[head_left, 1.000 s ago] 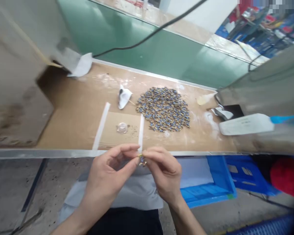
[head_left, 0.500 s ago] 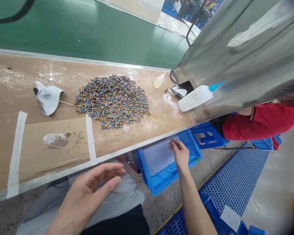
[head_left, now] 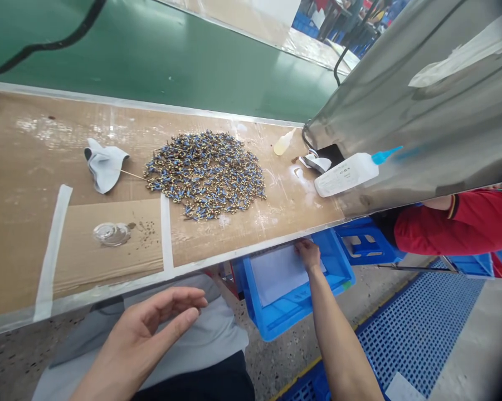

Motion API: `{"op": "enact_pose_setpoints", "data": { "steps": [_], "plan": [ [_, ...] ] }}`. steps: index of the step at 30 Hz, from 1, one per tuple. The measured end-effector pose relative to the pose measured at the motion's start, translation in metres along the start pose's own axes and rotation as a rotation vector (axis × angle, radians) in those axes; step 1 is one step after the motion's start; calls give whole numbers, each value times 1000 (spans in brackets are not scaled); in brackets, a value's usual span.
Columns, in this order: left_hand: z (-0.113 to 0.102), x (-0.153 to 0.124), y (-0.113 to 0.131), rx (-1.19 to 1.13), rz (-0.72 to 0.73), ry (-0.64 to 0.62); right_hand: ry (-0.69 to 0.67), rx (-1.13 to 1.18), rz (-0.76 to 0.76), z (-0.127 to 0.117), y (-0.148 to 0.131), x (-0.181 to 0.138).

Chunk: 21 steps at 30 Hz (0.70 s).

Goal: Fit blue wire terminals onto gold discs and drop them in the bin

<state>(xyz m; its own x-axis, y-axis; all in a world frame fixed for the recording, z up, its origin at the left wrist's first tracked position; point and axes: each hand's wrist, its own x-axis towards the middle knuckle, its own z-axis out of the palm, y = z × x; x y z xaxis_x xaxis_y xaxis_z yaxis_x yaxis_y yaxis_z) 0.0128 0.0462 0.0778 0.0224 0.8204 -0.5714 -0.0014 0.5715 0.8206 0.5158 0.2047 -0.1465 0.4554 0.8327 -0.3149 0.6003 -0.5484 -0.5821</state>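
My left hand hovers over my lap in front of the table edge. Its fingers are curved and apart from the thumb, with nothing in them. My right hand reaches down into a blue plastic bin below the table edge, above the white sheet lining it. The fingers there are bunched together; whatever they hold is hidden. On the table lies a wide pile of small blue and brass-coloured metal parts. Left of it are a crumpled grey-white cloth with a thin stick and a small clear dish.
A white squeeze bottle with a blue nozzle lies at the table's right, near a small yellowish bottle. A large metal duct slants across the right. Beyond it shows a person's red sleeve beside a blue stool.
My right hand has lowered from above the bin into its far part, under the table edge. My left hand stays nearly still. The view has shifted slightly left.
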Motion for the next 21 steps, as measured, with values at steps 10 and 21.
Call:
{"op": "enact_pose_setpoints", "data": {
  "steps": [10,21],
  "plan": [
    [-9,2,1,-38,55,-46,146,109,-67,-13,-41,-34],
    [-25,-3,-11,-109,130,-41,190,353,-716,-23,-240,-198]
  ]
}}
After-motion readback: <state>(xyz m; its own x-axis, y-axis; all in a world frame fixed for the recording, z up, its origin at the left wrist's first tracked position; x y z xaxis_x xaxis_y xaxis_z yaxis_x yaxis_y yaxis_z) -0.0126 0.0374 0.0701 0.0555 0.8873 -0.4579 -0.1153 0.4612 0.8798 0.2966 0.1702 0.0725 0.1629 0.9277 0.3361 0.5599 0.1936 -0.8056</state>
